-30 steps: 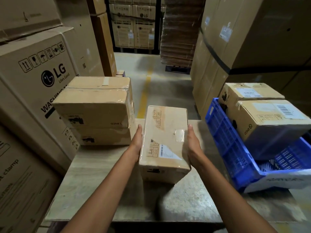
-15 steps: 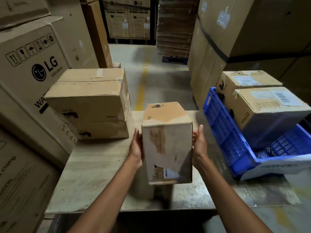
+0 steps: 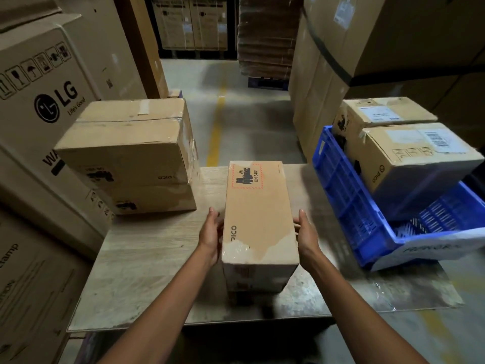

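Note:
A long brown cardboard box (image 3: 258,216) with a red-framed UN 3481 battery label and "PICO" print lies lengthwise on the wooden table (image 3: 147,271), near its front middle. My left hand (image 3: 211,232) presses flat against the box's left side. My right hand (image 3: 307,235) presses against its right side with the fingers straight, so the box is clamped between both palms. The box's underside is hidden.
Two stacked cardboard boxes (image 3: 128,145) stand on the table's back left. A blue plastic crate (image 3: 349,206) at the right holds two more boxes (image 3: 417,158). Large LG cartons (image 3: 44,106) wall in the left, and tall cartons (image 3: 367,48) stand on the right. An aisle with a yellow line (image 3: 217,122) runs ahead.
Between my palms the box has tipped over away from me: first the shipping-label face was up, then an end, now the battery-label face. Both hands stayed on its sides.

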A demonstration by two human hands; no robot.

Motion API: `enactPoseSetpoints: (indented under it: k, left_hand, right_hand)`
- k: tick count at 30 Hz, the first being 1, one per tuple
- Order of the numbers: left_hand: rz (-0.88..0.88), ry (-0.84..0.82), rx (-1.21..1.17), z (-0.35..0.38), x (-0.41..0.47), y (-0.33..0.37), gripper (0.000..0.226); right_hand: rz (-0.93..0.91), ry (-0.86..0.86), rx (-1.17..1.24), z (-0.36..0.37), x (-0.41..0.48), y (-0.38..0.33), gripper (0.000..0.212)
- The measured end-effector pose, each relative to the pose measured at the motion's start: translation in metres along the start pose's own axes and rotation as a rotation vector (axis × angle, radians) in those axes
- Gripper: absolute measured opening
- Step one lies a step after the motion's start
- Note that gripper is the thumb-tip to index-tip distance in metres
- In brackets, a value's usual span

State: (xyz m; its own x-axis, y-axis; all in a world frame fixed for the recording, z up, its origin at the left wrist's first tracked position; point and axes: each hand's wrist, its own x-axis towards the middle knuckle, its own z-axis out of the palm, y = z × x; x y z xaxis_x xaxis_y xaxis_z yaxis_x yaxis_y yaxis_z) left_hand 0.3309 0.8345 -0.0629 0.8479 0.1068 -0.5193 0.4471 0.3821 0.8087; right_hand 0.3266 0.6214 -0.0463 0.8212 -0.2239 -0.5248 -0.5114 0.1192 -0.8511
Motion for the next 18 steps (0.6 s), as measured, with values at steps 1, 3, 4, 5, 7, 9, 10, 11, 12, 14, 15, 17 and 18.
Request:
enactPoseSetpoints:
  k: [1, 3, 4, 5, 7, 9, 10, 11, 12, 14, 15, 17, 18]
  left_hand:
    - [0.022, 0.033, 0.023, 0.000, 0.007, 0.007, 0.055]
    - [0.063, 0.071, 0.030, 0.001, 0.023, 0.027, 0.063]
    - [0.073, 0.076, 0.026, 0.005, 0.028, 0.039, 0.066]
    - [0.080, 0.076, 0.019, 0.010, 0.034, 0.051, 0.067]
    - [0.058, 0.068, 0.041, 0.022, 0.044, 0.070, 0.070]
    - [-0.018, 0.030, 0.094, 0.032, 0.052, 0.080, 0.075]
    - [-0.071, 0.003, 0.105, 0.036, 0.054, 0.082, 0.079]
    - [-0.122, -0.033, 0.105, 0.038, 0.055, 0.083, 0.084]
    - [-0.156, -0.072, 0.111, 0.039, 0.056, 0.082, 0.089]
    - [-0.165, -0.098, 0.138, 0.039, 0.055, 0.081, 0.092]
    - [-0.154, -0.093, 0.152, 0.039, 0.054, 0.081, 0.092]
    - [-0.136, -0.088, 0.152, 0.038, 0.051, 0.082, 0.094]
    - [-0.134, -0.088, 0.140, 0.038, 0.048, 0.085, 0.094]
  right_hand:
    - [-0.011, 0.011, -0.023, -0.001, 0.002, -0.007, 0.059]
    - [-0.059, 0.023, -0.041, -0.001, 0.005, -0.026, 0.061]
    - [-0.088, 0.017, -0.040, 0.000, 0.004, -0.038, 0.062]
    - [-0.110, 0.012, -0.031, 0.001, 0.005, -0.049, 0.062]
    - [-0.124, 0.007, -0.022, 0.006, 0.006, -0.069, 0.065]
    - [-0.072, -0.017, -0.049, 0.012, 0.011, -0.080, 0.072]
    - [-0.022, -0.049, -0.065, 0.014, 0.013, -0.083, 0.077]
    - [0.026, -0.080, -0.068, 0.017, 0.016, -0.083, 0.082]
    - [0.048, -0.110, -0.061, 0.019, 0.014, -0.084, 0.085]
    - [0.059, -0.125, -0.039, 0.023, 0.011, -0.083, 0.083]
    - [0.057, -0.131, -0.032, 0.024, 0.009, -0.083, 0.079]
    - [0.045, -0.124, -0.023, 0.024, 0.009, -0.080, 0.083]
    - [0.042, -0.113, -0.007, 0.023, 0.009, -0.080, 0.084]
